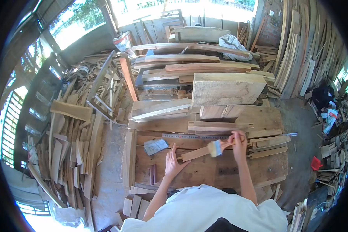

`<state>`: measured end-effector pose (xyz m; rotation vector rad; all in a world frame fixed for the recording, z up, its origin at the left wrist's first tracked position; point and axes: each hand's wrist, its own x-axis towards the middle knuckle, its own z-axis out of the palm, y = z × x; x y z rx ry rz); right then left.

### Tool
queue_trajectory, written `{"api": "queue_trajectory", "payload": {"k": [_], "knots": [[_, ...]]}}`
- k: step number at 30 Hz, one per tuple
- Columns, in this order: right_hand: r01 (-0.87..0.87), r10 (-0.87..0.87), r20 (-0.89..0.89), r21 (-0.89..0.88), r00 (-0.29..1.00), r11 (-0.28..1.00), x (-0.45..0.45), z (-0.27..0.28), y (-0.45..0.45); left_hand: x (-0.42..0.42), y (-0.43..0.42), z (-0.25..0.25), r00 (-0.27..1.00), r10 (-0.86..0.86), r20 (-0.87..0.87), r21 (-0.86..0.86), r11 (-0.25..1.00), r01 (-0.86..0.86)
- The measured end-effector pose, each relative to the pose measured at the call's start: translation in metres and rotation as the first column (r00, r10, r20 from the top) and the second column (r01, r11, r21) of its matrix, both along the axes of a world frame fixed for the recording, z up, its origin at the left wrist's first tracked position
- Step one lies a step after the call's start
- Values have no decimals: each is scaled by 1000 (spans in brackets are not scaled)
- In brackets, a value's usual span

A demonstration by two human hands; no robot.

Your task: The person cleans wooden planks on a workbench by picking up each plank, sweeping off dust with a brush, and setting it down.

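Observation:
My right hand (239, 142) is closed around the wooden handle of a paintbrush (215, 148). The wide, pale bristles hang over a narrow wooden strip (195, 154) on the workbench. At the strip's left end, which narrows to a small tongue, is my left hand (174, 164), thumb and forefinger spread apart around that end. Whether the palm presses on it I cannot tell. Behind the strip lies a steel ruler (195, 137). A folded grey cloth (155, 146) rests left of it, above my left hand.
Cut strips (268, 143) lie at the workbench's (255, 170) right side. A thick wooden block (228, 89) and stacked boards (162, 110) stand behind. Two dark reddish sticks (153, 174) are at the left. Scrap wood (75, 150) heaps the floor; tall planks (297, 50) lean at right.

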<state>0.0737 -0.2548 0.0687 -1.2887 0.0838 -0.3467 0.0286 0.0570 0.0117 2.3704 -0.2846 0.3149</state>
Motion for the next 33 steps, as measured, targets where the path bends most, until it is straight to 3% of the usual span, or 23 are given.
{"api": "queue_trajectory", "payload": {"k": [3, 4, 7, 9, 10, 14, 16, 18, 21, 22, 25, 27, 28, 29, 30, 31, 32, 33], "knots": [[114, -104, 55, -213, 993, 970, -3, 18, -31, 0, -1, -1, 1000, -5, 0, 11, 1000, 5], [118, -109, 56, -211, 992, 970, -6, 21, -33, 0, -1, 0, 1000, -6, -1, 19, 1000, 6], [185, -150, 107, -559, 983, 808, -10, 29, -27, 1, -1, 0, 1000, -6, 2, 33, 999, 6], [143, -8, 200, -668, 980, 730, -13, 36, -6, 1, -1, 0, 1000, -7, 0, 36, 999, 7], [-7, 79, 82, -644, 994, 765, -17, 31, 6, 1, -2, 0, 1000, -4, -2, 20, 1000, 4], [-210, 509, 118, -814, 853, 542, -32, 23, 69, 1, -2, -5, 1000, 0, -5, 17, 1000, 0], [-444, 675, -30, -774, 738, 451, -44, 25, 100, 2, 1, -8, 1000, -21, -8, 0, 1000, 21], [-496, 769, 86, -718, 634, 489, -56, 27, 131, 1, 3, -10, 999, -39, -10, -19, 999, 39], [-628, 878, 113, -658, 464, 416, -64, 30, 157, 3, 5, -18, 999, -36, 0, -25, 999, 36], [-625, 878, 115, -660, 464, 417, -66, 30, 158, 3, 7, -23, 999, -36, 4, -24, 999, 36], [-752, 837, 100, -392, 539, 531, -64, 34, 150, 2, 5, -18, 999, -37, 4, -21, 999, 37], [-773, 763, -132, -67, 633, 630, -53, 27, 137, 1, 7, -14, 997, -65, 37, -22, 998, 66], [-675, 678, -49, 59, 734, 735, -44, 21, 131, 1, 4, -16, 1000, -17, 0, -40, 999, 17], [-562, 585, 35, 326, 810, 760, -32, 20, 127, 1, 2, -14, 1000, -6, -14, -47, 999, 5], [-429, 443, 57, 385, 895, 817, -25, 19, 120, 1, 0, -11, 1000, 4, -27, -53, 999, -6], [-333, 361, -28, 325, 932, 885, -15, 15, 106, 0, 0, -2, 1000, -11, -28, -33, 999, 10], [-221, 229, -62, 121, 971, 968, -8, 12, 92, 0, -1, -1, 1000, -6, -29, -35, 999, 5], [-165, 174, -33, 184, 984, 969, -1, 7, 76, 0, -2, -1, 1000, 1, -12, -20, 1000, -1]]}}
